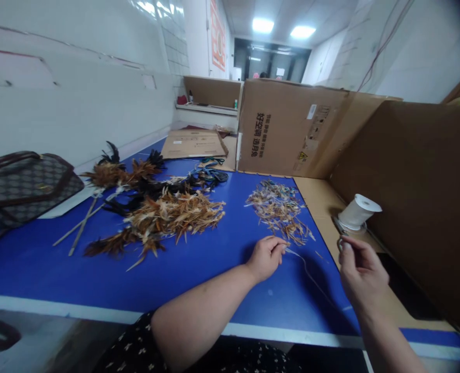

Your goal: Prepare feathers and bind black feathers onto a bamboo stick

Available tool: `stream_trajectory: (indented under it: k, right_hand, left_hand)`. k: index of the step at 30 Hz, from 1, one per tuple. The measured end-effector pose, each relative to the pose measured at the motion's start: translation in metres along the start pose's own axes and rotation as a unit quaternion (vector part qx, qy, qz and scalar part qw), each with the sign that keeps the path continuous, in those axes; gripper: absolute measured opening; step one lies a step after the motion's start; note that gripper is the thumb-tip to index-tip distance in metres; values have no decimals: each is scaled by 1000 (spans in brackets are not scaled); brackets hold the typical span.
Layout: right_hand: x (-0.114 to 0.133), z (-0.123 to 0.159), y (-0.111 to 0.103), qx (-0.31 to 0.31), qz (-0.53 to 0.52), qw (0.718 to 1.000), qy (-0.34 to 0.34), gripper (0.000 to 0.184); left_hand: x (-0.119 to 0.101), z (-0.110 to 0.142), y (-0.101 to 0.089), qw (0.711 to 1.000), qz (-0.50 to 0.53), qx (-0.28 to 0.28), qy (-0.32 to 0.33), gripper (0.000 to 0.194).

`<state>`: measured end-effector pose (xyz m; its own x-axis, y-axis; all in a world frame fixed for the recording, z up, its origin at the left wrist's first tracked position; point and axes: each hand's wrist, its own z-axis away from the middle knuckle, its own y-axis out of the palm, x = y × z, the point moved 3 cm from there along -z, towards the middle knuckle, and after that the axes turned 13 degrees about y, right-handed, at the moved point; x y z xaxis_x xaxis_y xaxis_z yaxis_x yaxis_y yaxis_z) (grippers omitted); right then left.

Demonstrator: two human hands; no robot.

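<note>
My left hand [267, 259] is closed in a pinch just above the blue tabletop. A thin pale thread [306, 269] trails from its fingertips across the table to the right, and a small brownish tip shows beside them. To the right, my right hand [364, 272] is raised, thumb and fingers pressed together on a small dark curved thing [341, 242], mostly hidden. Just beyond my left hand lies a heap of small feather-like scraps [278, 204]. A larger pile of brown feathers [171, 212] spreads to the left.
A white spool [358, 211] stands near the cardboard wall [412, 186] at the right. A large cardboard box [288, 127] closes off the back. Two sticks [83, 228], black feathers [131, 202] and a patterned handbag [28, 186] lie at the left.
</note>
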<state>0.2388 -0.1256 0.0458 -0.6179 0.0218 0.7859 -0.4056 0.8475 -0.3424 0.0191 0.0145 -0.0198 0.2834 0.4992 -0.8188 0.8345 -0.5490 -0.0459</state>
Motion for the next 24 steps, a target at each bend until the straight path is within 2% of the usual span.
stream_trajectory:
  k: [3,5,9,14,18,21,24]
  right_hand:
    - [27,-4,64,78,-18,997,0,41]
    - [39,-8,95,131,-24,991,2,42]
    - [43,-23,134,196,-22,980,11,51]
    - [23,-47,172,240,2,971,5,56]
    - [6,-50,181,246,31,968,-24,50]
    - [-9,-48,169,229,67,970,-45,49]
    - [-34,-57,153,193,120,973,-40,57]
  left_hand:
    - [-1,-3,-3,1000,-11,-15,0,22]
    - [-2,-5,-6,1000,-23,-22,0,22]
    - [-1,-8,-8,999,-6,-30,-29,22]
    - [9,-7,-6,993,47,-52,-95,29]
    - [17,-7,-6,984,75,-75,-141,35]
    - [22,-7,-7,980,88,-79,-161,41]
    - [27,-7,-7,974,102,-94,-180,47]
